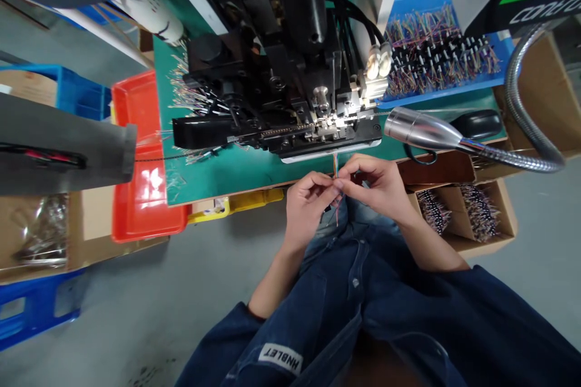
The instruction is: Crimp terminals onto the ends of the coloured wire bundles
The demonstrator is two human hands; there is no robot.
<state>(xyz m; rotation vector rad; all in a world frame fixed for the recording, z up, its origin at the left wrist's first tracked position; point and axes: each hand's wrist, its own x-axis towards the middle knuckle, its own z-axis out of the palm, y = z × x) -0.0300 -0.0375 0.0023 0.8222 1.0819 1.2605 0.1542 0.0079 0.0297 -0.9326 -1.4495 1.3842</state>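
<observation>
- Wires (336, 164) lie in a coloured bunch at the front of the machine (308, 18), by the near edge of the green surface (267, 170); loose tails hang below your fingers.
- Your left hand (312, 198) and right hand (376, 184) meet, fingertips pinching the bunch.
- Gathering looks done; the visible wires stop short of the lit head (330, 124), so work there seems undone.
- Bundles (445, 63) fill the blue tray (424, 98); whether finished, I can't tell.
- Your jacket patch (280, 358) apparently reads "HNBLET"; a dark panel (540, 3) shows "contro", cut off.
</observation>
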